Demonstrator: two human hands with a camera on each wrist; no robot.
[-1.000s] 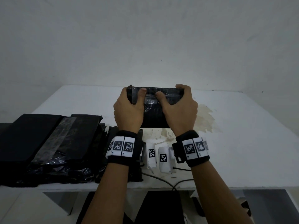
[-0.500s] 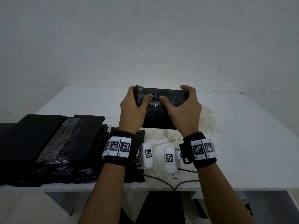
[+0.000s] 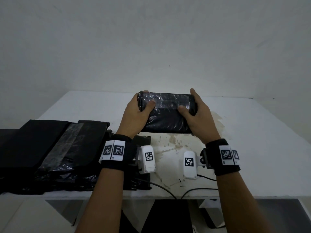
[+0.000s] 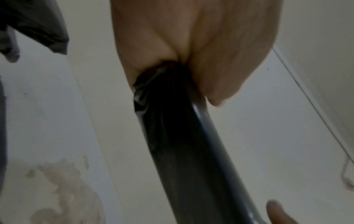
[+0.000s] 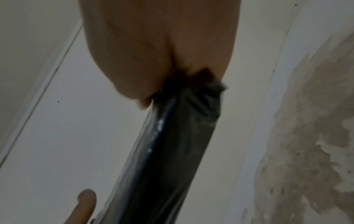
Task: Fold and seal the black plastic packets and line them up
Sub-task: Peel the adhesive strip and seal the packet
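Packet (image 3: 166,113) is held above the table (image 3: 252,132) with its long axis running 9 to 3 o'clock, left hand (image 3: 134,115) gripping the 9 o'clock end, right hand (image 3: 200,116) the 3 o'clock end, thumbs pressing its near face.

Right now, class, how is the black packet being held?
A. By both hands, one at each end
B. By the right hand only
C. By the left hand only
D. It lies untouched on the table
A: the left hand and right hand each grip one end of the black packet, thumbs pressing on its top.
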